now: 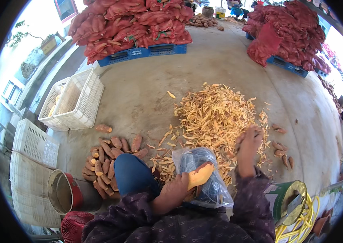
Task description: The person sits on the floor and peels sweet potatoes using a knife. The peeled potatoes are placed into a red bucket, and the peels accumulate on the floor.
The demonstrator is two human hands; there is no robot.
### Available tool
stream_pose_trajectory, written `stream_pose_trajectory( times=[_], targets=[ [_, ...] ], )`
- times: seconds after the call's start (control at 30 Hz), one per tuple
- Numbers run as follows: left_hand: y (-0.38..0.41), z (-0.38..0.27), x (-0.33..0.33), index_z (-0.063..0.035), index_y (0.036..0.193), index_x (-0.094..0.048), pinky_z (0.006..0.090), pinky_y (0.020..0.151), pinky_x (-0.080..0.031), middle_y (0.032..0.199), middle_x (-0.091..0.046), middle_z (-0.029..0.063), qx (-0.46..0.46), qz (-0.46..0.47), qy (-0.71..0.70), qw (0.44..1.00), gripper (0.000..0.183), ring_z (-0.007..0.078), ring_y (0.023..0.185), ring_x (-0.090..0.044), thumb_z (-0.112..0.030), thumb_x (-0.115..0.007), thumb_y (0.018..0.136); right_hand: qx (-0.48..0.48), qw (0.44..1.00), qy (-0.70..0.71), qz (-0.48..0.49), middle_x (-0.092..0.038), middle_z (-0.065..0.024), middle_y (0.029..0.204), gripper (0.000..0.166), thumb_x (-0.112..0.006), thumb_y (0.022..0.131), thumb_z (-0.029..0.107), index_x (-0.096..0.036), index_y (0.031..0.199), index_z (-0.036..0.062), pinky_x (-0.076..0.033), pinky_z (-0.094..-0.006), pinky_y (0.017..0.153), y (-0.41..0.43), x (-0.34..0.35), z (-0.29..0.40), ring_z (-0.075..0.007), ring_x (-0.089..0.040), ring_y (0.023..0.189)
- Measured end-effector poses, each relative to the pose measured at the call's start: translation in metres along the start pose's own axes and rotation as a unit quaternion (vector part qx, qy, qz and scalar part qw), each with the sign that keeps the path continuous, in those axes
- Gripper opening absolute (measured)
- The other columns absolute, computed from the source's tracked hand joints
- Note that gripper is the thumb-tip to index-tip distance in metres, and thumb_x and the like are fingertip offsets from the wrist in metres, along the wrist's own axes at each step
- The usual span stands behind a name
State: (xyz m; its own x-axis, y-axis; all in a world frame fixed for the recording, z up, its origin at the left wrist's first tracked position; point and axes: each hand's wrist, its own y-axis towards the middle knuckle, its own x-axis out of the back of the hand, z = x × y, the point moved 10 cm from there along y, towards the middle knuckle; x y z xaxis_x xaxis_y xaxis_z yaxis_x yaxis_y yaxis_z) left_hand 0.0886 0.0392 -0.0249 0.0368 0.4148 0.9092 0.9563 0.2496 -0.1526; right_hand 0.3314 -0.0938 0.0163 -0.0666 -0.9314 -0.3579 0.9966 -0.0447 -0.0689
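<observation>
My left hand (173, 189) grips a partly peeled sweet potato (201, 176) by its near end. Orange flesh shows over most of it, with a strip of reddish skin along the top edge. Beneath it, a clear plastic bag (226, 194) covers my right leg. Blurred by motion, my right hand (249, 141) hangs over the right side of a heap of peelings (215, 112); whether it holds a tool cannot be made out. Left of my blue-trousered knee lies a pile of unpeeled sweet potatoes (106, 165), some with cut ends.
A bucket (82, 193) and white plastic crates (82, 100) stand to the left. On the right are a green tin (277, 199) with a bladed tool on it, a yellow hose (299, 226) and small sweet potatoes (279, 148). Red mesh sacks (135, 30) fill blue pallets (141, 54) ahead.
</observation>
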Motion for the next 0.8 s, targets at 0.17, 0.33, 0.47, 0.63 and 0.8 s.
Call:
stream_pose_trajectory(
  times=[0.17,0.33,0.47,0.63,0.8],
  targets=[
    [-0.001,0.004,-0.015,0.0009,0.104,-0.042,0.0417,0.063,-0.051,0.085,-0.058,0.0191,-0.029,-0.002,-0.012,1.0,0.047,0.0358,0.078,-0.062,-0.032,-0.067,0.081,-0.099,0.993,0.011,0.056,-0.04,0.001,0.06,0.02,-0.055,0.094,0.021,-0.038,0.094,0.012,-0.031,-0.0214,0.033,-0.021,0.0,-0.072,-0.0075,-0.039,0.042],
    [-0.003,0.01,-0.001,-0.0018,0.102,-0.041,0.0449,0.064,-0.05,0.09,-0.054,0.0191,-0.038,-0.04,-0.068,0.996,0.043,0.0375,0.075,-0.061,-0.031,-0.066,0.082,-0.088,0.989,0.113,0.035,-0.043,0.0002,0.066,0.018,-0.056,0.094,0.02,-0.038,0.092,0.0138,-0.033,-0.0219,0.035,-0.018,0.005,-0.058,-0.0075,-0.04,0.046],
    [0.001,0.013,-0.009,-0.0022,0.108,-0.04,0.0471,0.066,-0.05,0.095,-0.057,0.0216,0.006,0.04,-0.156,0.987,0.053,0.0415,0.08,-0.061,-0.037,-0.068,0.08,-0.122,0.983,0.134,0.019,-0.043,-0.0001,0.066,0.019,-0.057,0.093,0.019,-0.038,0.094,0.0139,-0.035,-0.022,0.035,-0.019,0.006,-0.09,-0.008,-0.039,0.046],
    [0.002,0.026,-0.008,0.0001,0.122,-0.035,0.0437,0.069,-0.053,0.098,-0.061,0.0241,0.041,0.104,-0.217,0.97,0.069,0.04,0.083,-0.064,-0.042,-0.07,0.08,-0.079,0.965,0.249,0.026,-0.045,-0.0017,0.07,0.02,-0.056,0.092,0.014,-0.038,0.097,0.0129,-0.038,-0.0228,0.036,-0.02,-0.001,-0.056,-0.0077,-0.042,0.049],
    [0.008,0.023,-0.018,0.0041,0.116,-0.037,0.0409,0.072,-0.051,0.102,-0.059,0.0282,0.029,0.136,-0.335,0.932,0.062,0.0376,0.088,-0.064,-0.041,-0.065,0.084,-0.177,0.963,0.196,-0.047,-0.043,0.0011,0.068,0.017,-0.057,0.092,0.015,-0.041,0.088,0.0138,-0.032,-0.0207,0.039,-0.021,0.015,-0.127,-0.0059,-0.038,0.05]
  ],
)
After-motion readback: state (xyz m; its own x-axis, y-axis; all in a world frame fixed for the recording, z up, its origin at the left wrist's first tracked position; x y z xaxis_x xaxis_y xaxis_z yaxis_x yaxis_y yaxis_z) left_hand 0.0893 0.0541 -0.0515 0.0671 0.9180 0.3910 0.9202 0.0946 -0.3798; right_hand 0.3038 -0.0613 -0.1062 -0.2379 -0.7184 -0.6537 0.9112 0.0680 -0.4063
